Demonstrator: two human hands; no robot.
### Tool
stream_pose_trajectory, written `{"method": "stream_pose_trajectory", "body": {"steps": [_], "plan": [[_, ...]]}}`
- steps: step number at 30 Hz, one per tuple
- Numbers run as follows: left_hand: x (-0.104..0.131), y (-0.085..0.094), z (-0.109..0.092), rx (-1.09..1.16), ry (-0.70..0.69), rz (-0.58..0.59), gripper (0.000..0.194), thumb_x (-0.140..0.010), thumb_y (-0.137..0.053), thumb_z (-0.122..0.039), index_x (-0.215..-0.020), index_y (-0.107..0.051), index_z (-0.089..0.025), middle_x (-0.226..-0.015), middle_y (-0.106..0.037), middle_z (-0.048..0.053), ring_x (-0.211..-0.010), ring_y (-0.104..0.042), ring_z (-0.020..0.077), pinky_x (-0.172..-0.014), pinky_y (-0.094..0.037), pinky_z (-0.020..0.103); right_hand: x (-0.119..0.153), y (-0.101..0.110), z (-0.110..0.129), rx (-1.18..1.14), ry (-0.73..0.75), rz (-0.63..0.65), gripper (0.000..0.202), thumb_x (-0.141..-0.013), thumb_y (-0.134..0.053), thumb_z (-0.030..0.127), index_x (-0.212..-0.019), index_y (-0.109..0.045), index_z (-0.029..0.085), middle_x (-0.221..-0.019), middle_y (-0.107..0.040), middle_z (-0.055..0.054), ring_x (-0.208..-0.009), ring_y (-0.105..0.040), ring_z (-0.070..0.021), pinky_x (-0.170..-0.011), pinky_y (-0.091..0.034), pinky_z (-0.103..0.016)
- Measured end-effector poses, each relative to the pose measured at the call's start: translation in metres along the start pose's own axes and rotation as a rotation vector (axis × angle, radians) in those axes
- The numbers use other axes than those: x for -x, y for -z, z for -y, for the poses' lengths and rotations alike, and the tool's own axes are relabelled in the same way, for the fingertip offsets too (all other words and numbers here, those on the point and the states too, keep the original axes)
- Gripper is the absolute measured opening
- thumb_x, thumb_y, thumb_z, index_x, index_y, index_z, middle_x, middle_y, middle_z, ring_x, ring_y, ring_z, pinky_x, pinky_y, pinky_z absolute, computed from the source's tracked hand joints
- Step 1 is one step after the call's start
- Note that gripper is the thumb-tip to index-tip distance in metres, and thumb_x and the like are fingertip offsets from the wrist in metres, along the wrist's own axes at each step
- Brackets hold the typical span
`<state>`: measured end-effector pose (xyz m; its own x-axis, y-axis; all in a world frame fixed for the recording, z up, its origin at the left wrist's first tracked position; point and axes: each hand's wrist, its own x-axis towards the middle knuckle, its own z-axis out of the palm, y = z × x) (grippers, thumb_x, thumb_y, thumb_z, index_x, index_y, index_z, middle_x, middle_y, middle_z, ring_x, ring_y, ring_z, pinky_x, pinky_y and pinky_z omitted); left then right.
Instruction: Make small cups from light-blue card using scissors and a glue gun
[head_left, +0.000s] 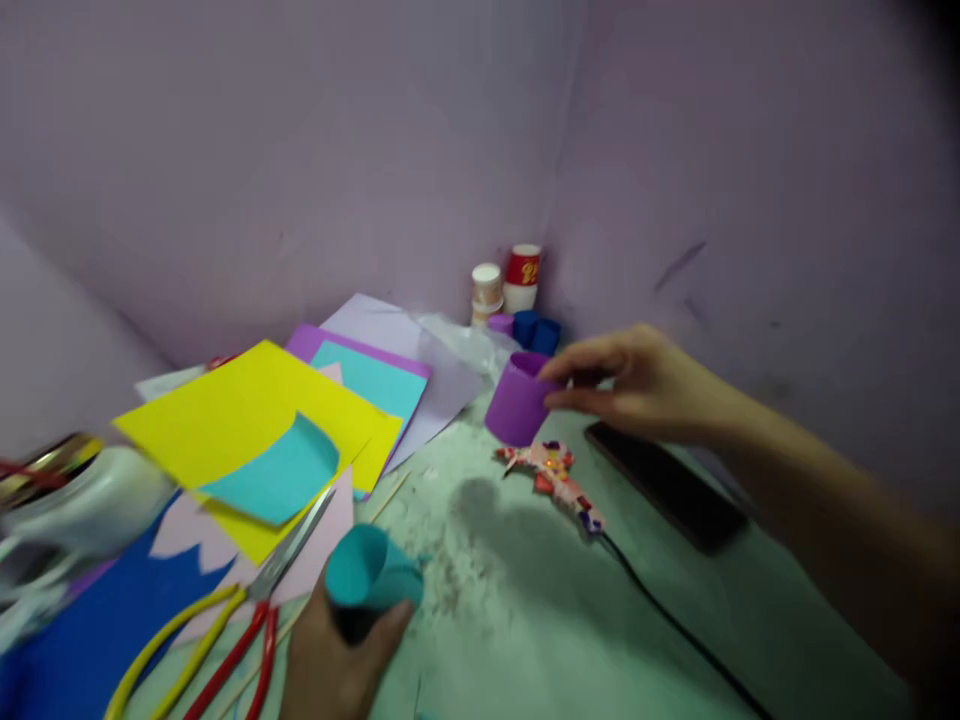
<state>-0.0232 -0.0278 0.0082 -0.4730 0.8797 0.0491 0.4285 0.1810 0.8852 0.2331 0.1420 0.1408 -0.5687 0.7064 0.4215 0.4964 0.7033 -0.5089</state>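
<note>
At the lower middle, my left hand [341, 650] is wrapped round a teal paper tube [371, 575], whose open top faces up. My right hand [622, 385] pinches the rim of a purple paper tube [517, 400] between thumb and fingers. This tube is held above the table, slightly tilted. Just below it lies a glue gun [559, 480] covered in coloured patches, with a black cord running to the lower right. A dark phone [667, 485] rests under my right forearm.
Scissors with yellow and red handles [259, 590] lie at the left on yellow [247, 410], teal and pink paper. A white mug [97, 505] stands far left. Small jars [487, 288] and blue rolls [536, 330] stand by the wall corner.
</note>
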Motion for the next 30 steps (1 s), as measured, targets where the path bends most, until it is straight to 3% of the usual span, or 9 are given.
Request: {"method": "stream_pose_trajectory", "body": {"steps": [1,4,8,12,18,30], "plan": [[0.0,0.004,0.0,-0.044,-0.019,0.101,0.036,-0.062,-0.071,-0.052,-0.073,-0.064,-0.019,-0.074,-0.067,0.004,-0.073,-0.063,0.0251,-0.072,-0.052,0.039,0.016,-0.015,0.016,-0.042,0.077,0.029,0.01,-0.076,-0.067,0.026,-0.082,-0.071,0.02,-0.072,-0.072,-0.001,-0.062,-0.064,-0.014,-0.058,-0.047,-0.023],[0.0,0.01,-0.005,-0.112,-0.096,0.134,0.038,-0.064,-0.067,-0.05,-0.083,-0.061,-0.018,-0.077,-0.067,0.004,-0.072,-0.062,0.0245,-0.067,-0.051,0.037,0.053,-0.06,0.051,-0.011,0.223,0.104,0.01,-0.078,-0.064,0.016,-0.081,-0.072,0.021,-0.072,-0.072,0.0,-0.059,-0.063,-0.0121,-0.055,-0.043,-0.022],[0.005,0.008,-0.013,-0.132,-0.192,0.165,0.038,-0.067,-0.065,-0.045,-0.091,-0.057,-0.018,-0.086,-0.065,0.005,-0.078,-0.06,0.0233,-0.069,-0.049,0.034,0.073,-0.092,0.061,-0.113,0.218,0.148,0.014,-0.078,-0.063,0.012,-0.086,-0.071,0.02,-0.075,-0.073,-0.001,-0.062,-0.064,-0.0111,-0.058,-0.044,-0.02],[0.012,0.004,-0.011,-0.163,-0.236,0.224,0.035,-0.07,-0.065,-0.041,-0.095,-0.056,-0.019,-0.093,-0.064,0.006,-0.085,-0.058,0.0234,-0.074,-0.046,0.035,0.077,-0.103,0.054,-0.097,0.202,0.118,0.012,-0.078,-0.064,0.015,-0.086,-0.071,0.02,-0.076,-0.073,-0.001,-0.065,-0.064,-0.0119,-0.061,-0.044,-0.021],[0.012,0.001,-0.003,-0.153,-0.205,0.329,0.027,-0.068,-0.066,-0.031,-0.09,-0.059,-0.018,-0.087,-0.065,0.006,-0.079,-0.059,0.0221,-0.071,-0.046,0.034,0.082,-0.117,0.045,-0.177,0.23,0.163,0.01,-0.08,-0.063,0.017,-0.087,-0.071,0.018,-0.08,-0.071,-0.002,-0.067,-0.063,-0.0117,-0.061,-0.044,-0.021],[0.009,0.001,-0.003,-0.123,-0.17,0.336,0.029,-0.067,-0.066,-0.028,-0.093,-0.062,-0.017,-0.089,-0.068,0.007,-0.08,-0.061,0.0223,-0.072,-0.047,0.033,0.081,-0.121,0.041,-0.207,0.304,0.112,0.009,-0.082,-0.061,0.017,-0.087,-0.069,0.018,-0.079,-0.07,-0.003,-0.069,-0.063,-0.0125,-0.062,-0.045,-0.023]]}}
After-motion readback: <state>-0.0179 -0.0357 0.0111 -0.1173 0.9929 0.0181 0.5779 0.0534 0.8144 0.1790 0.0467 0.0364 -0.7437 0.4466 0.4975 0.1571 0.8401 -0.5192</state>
